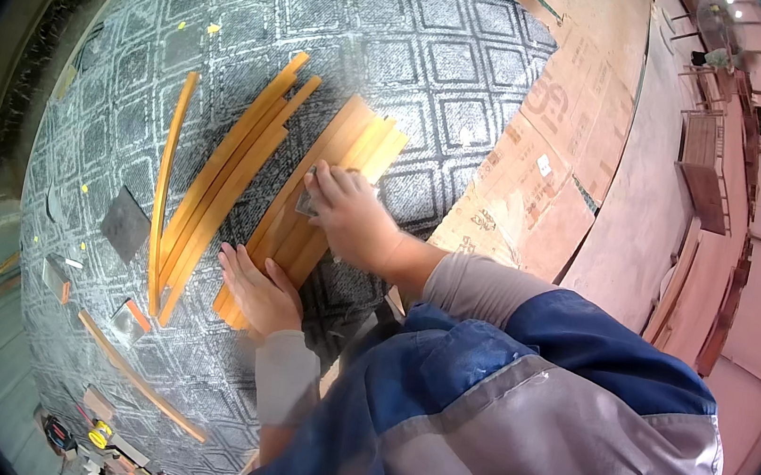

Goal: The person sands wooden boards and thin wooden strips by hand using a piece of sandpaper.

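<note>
A row of flat wooden strips lies side by side on the patterned cloth in front of me. My left hand rests on their near end, fingers extended and thumb spread. Around the middle of the strips, my right hand presses a grey sanding pad against the wood, its fingers bent over it. Most of the pad is hidden under that hand. Left of this row lie several curved wooden strips, and farther left a single thin curved strip.
Patterned cloth covers the work surface, with flattened cardboard along its right. A dark square sheet and a curved wood piece lie left. A tape measure sits among small tools at lower left. Wooden furniture stands far right.
</note>
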Demonstrator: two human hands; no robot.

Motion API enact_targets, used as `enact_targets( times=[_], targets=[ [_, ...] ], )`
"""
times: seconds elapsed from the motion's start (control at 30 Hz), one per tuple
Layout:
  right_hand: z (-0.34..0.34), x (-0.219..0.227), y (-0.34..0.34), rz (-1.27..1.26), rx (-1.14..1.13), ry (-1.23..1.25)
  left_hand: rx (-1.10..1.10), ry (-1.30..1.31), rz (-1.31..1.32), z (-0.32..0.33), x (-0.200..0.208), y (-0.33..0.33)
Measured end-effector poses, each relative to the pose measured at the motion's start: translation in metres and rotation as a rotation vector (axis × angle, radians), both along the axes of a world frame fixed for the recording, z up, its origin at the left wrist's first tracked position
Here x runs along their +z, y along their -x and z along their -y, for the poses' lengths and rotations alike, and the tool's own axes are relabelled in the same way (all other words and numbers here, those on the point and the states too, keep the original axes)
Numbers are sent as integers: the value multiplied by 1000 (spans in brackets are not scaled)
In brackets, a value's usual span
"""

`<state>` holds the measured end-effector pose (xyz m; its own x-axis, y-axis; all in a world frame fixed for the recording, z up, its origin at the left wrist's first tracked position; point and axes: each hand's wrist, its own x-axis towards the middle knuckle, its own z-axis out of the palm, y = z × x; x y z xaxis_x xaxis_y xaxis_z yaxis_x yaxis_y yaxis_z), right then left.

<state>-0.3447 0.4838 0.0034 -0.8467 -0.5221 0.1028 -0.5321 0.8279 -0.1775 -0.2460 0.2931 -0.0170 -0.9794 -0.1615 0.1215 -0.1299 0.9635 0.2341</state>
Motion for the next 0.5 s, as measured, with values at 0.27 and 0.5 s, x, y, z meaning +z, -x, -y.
enact_targets(
  times=[0.27, 0.5],
  targets=[
    [-25, -7, 27, 26, -163, -308, 11, 14, -15, -2, -4, 6],
    [-43, 7, 7, 233, -80, -109, 23, 105, 24, -2, -7, 0]
  ],
)
